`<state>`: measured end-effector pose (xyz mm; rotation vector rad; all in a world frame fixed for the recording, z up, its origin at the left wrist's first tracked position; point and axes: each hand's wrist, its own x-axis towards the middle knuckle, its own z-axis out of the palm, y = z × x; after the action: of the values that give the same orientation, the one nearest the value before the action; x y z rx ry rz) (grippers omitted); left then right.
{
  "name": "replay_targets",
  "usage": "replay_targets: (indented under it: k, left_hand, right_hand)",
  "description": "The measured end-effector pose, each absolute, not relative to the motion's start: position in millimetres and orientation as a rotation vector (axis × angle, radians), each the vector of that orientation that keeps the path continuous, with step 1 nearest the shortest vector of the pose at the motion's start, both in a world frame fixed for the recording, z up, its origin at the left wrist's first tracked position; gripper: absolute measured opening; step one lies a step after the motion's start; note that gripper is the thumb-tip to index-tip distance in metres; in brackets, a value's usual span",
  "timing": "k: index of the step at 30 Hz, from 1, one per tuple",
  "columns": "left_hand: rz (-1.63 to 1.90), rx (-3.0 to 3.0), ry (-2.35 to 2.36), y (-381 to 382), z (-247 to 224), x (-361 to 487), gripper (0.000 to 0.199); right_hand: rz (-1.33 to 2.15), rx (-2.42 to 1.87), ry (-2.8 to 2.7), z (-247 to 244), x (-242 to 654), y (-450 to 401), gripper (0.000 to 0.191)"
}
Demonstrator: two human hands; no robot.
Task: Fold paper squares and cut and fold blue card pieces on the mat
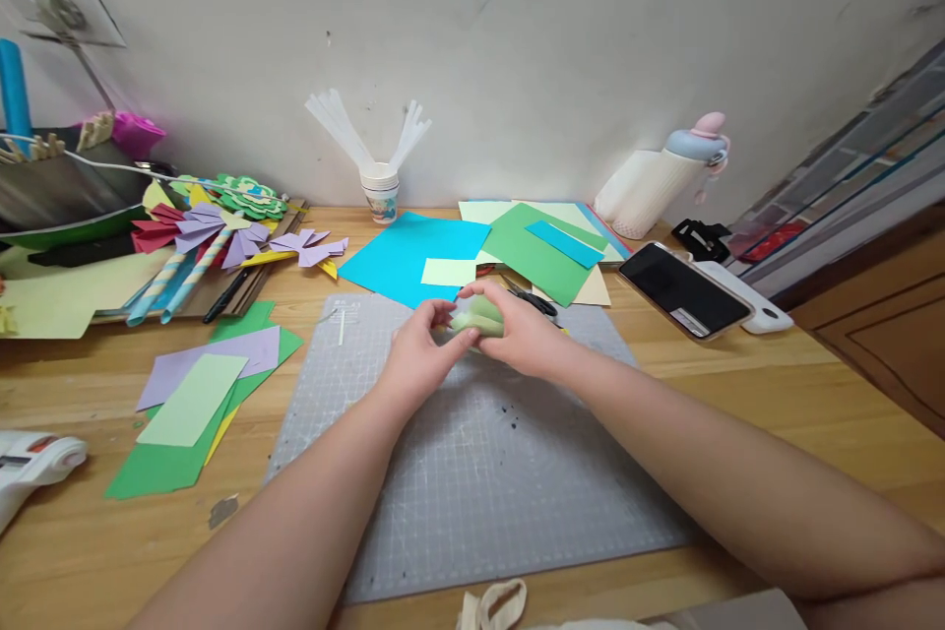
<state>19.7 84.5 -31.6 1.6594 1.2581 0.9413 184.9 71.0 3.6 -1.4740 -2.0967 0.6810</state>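
Observation:
A pale green piece of paper (483,313), bent or folded and slightly blurred, is held up over the far part of the grey cutting mat (472,472). My left hand (424,345) pinches its near left side, thumb in front and fingers curled. From the right, my right hand (526,333) grips the same paper with its fingers bent over the top. Just behind my right hand lies a pair of scissors (542,302), partly hidden. Beyond my hands are a blue sheet (413,251) with a pale green strip (448,273) on it and a green sheet (535,261).
Left of the mat lie green, purple and pale green paper pieces (193,399) and a white tool (33,463). Paper flowers (199,231), a metal pot (66,192) and a paper cup (381,189) stand behind. A phone (683,288) and a bottle (664,177) are at right.

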Motion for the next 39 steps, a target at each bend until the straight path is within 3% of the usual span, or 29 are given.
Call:
replay_targets:
  k: [3,10,17,22,24,27,29,39]
  left_hand:
    - [0.879,1.645,1.127,79.1,-30.0,23.7,0.029]
    - [0.914,1.632,1.170,68.2,-29.2,30.8,0.042]
    - [0.858,1.673,1.171,60.7,-21.6,32.9,0.016]
    - [0.995,1.550,1.185,63.4,-23.8,32.5,0.016]
    - [1.007,1.503,1.193,65.3,-25.5,31.4,0.018]
    - [0.969,1.486,1.212,65.9,-24.6,30.3,0.020]
    - [0.954,1.508,1.251,64.2,-22.1,30.5,0.020]
    - [0.926,1.438,1.196,49.7,-33.4,40.3,0.062]
  right_hand:
    - [0.677,-1.429,-2.046,3.8,188.9,57.1,0.054]
    - [0.601,-1.281,-2.070,-5.5,194.4,37.7,0.064]
    - [0.606,-1.243,-2.041,-13.3,195.7,29.6,0.063]
    - [0.780,-1.303,-1.514,-23.8,194.9,31.4,0.090]
    - [0.998,-1.267,-1.295,-26.2,194.4,33.9,0.082]
    - [1.277,-1.172,-1.213,-24.7,193.2,36.4,0.038]
    - [1.303,-1.164,-1.260,-22.7,192.3,36.7,0.023]
    - [1.331,-1.175,-1.207,-34.2,186.2,38.3,0.024]
